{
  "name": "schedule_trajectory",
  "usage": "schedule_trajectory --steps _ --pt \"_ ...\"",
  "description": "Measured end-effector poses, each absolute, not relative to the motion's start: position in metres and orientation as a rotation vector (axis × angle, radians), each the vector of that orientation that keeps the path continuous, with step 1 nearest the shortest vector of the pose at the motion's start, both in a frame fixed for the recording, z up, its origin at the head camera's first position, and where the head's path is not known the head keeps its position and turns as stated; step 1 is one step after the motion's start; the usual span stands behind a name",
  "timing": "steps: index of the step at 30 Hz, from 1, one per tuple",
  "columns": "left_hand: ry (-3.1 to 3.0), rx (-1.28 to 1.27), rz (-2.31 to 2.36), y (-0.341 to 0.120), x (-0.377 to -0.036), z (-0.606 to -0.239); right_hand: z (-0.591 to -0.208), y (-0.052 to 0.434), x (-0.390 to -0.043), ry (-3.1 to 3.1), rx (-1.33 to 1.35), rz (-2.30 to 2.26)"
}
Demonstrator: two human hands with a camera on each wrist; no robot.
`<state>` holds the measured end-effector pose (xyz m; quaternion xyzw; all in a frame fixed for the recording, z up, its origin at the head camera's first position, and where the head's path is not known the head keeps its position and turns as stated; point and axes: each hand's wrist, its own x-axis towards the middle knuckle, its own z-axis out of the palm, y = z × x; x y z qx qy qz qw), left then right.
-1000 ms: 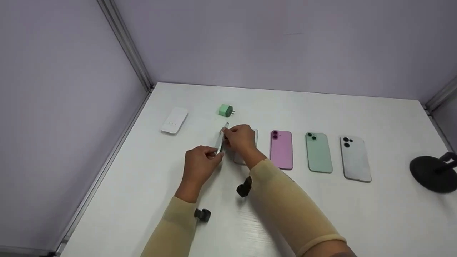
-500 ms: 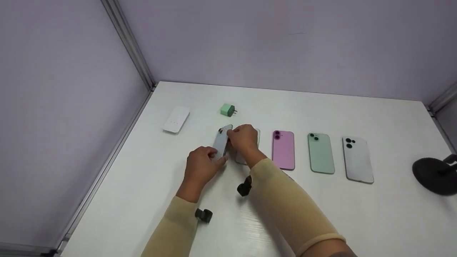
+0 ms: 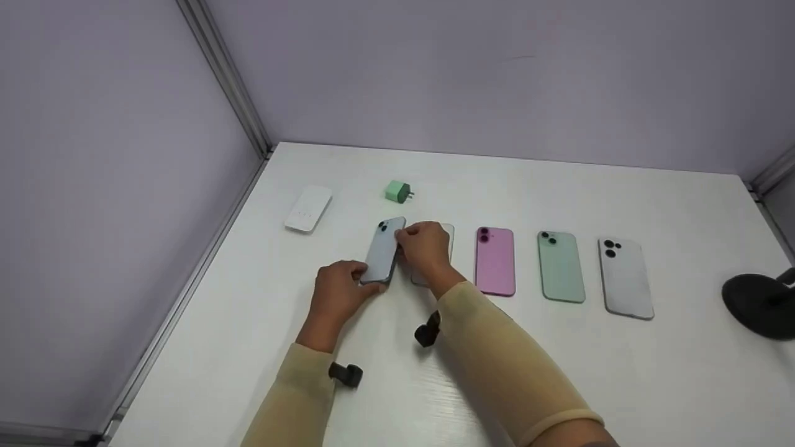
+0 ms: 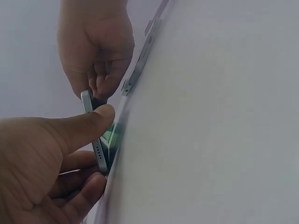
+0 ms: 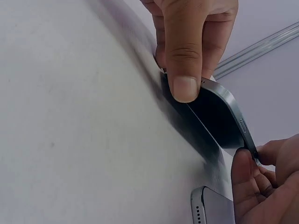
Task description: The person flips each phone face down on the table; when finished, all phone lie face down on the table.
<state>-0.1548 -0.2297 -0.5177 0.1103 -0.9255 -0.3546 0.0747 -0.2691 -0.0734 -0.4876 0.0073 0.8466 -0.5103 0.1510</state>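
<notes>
A light blue phone is tilted on the white table, its camera side up. My left hand grips its bottom end, thumb on one side and fingers on the other, as the left wrist view shows. On its right long side, my right hand pinches the edge between thumb and fingers. From the right wrist view, the dark screen faces down toward the tabletop, with one side raised. A pale phone lies flat just right of it, partly hidden under my right hand.
A pink phone, a green phone and a silver phone lie in a row to the right. Farther back are a green charger plug and a white power bank-like block. A black round base stands at far right.
The light blue phone has tipped from nearly on edge to a lower tilt, its back now turned up. My left hand has shifted slightly down along it; my right hand stays at its side.
</notes>
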Motion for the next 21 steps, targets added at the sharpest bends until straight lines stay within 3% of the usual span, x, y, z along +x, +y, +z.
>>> schedule_trajectory --steps 8,21 --pt "-2.761 0.335 -1.123 -0.234 -0.156 -0.520 -0.492 -0.073 -0.262 2.417 -0.043 -1.516" --pt "-2.740 0.328 -1.157 -0.244 -0.157 -0.522 -0.503 -0.068 -0.227 2.587 -0.380 -1.404"
